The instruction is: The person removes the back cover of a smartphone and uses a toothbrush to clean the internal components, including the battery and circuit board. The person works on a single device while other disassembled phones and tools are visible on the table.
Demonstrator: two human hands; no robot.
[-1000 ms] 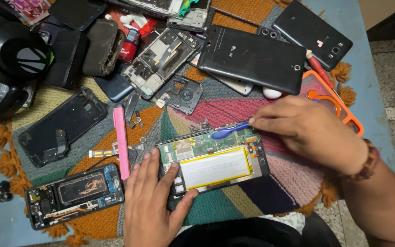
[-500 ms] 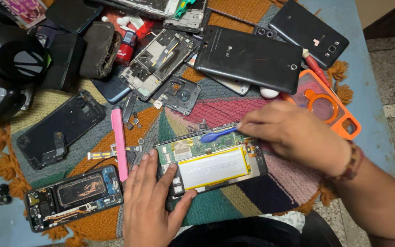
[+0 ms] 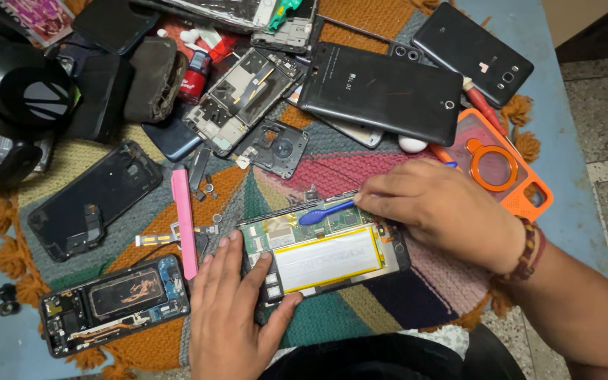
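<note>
Left hand (image 3: 230, 313) lies flat, fingers spread, pressing the left end of the opened phone (image 3: 321, 250) on the woven mat (image 3: 339, 172). Right hand (image 3: 441, 211) pinches a blue pry tool (image 3: 325, 212) against the phone's top edge; an orange case (image 3: 522, 186) lies just beyond.

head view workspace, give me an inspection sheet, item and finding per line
Surface: woven multicoloured mat on a blue table.
Job's things: opened phone with pale battery exposed; blue pry tool tip on its circuit board.
Clutter: pink spudger, opened blue-edged phone, black tablet, orange ring case, black headphones, loose frames and small parts.
Grippers: left hand pressed flat on the opened phone's left end; right hand pinching the pry tool.
Cables: nothing seen.
Surroundings: tiled floor on the right.
</note>
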